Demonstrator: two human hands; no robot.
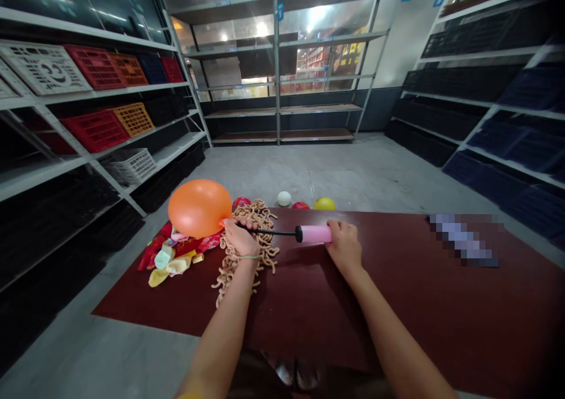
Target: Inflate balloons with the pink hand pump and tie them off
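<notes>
An inflated orange balloon (199, 208) sits at the left, its neck at the fingers of my left hand (242, 238). That hand is closed round the black handle end of a pump, beside the balloon's neck. My right hand (346, 245) grips the far end of the pump's pink barrel (315, 234). A black rod shows between the barrel and my left hand. Under my left hand and forearm lies a heap of tan twisted strands (227, 272). Left of it are deflated balloons (179, 263) in red, yellow, pink and pale green.
The dark red table (309, 293) spans the front. A pixelated flat item (463, 240) lies on its right side. Several round balloons, including a yellow one (324, 203), show beyond the far edge. Shelves with crates (99, 131) stand left; more racks stand ahead and right.
</notes>
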